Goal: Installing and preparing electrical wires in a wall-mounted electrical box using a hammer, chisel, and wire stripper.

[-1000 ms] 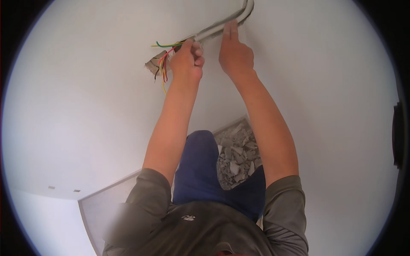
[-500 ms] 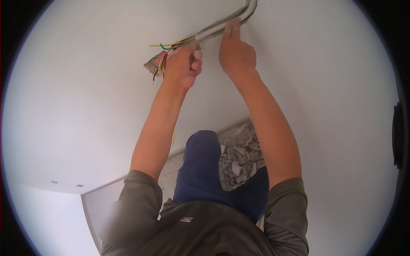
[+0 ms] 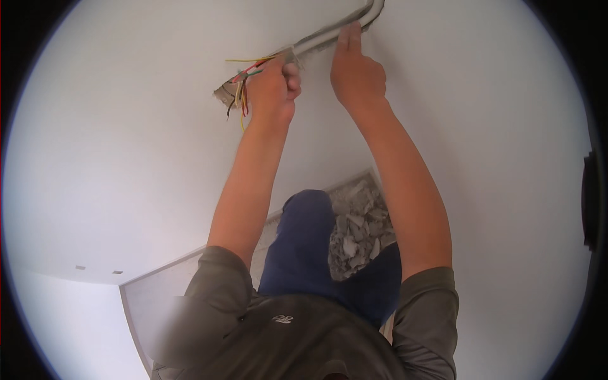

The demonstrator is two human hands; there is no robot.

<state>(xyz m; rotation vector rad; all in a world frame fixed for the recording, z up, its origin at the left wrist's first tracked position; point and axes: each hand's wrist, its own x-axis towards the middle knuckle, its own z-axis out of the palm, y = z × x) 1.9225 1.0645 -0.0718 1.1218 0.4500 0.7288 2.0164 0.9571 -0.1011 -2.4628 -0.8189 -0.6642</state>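
Overhead, the left hand [image 3: 273, 88] was closed around the coloured wires [image 3: 244, 85] at the ceiling opening [image 3: 225, 95]; the right hand [image 3: 356, 76] pressed extended fingers against the grey conduit [image 3: 323, 41]. Steady conduit support would probably ease wire pulling

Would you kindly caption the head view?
Left hand grips coloured wires at a wall opening; right hand presses the grey conduit.
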